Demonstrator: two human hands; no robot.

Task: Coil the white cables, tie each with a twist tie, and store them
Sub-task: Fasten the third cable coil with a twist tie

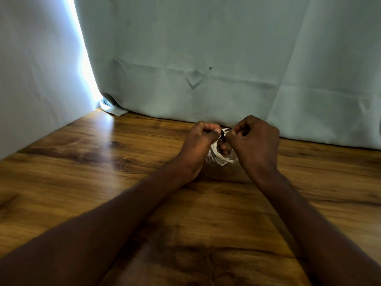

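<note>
Above the wooden bench [103,162], the left hand [199,149] and right hand [254,143] hold a coiled white cable [220,158], fingers of both pinching a dark twist tie [223,135] at its top.

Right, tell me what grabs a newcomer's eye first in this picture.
First, the two hands meeting at mid-frame: the left hand and right hand pinch a dark twist tie on a coiled white cable above the wooden table. Next, the bright slit of daylight between the pale curtains at upper left.
</note>
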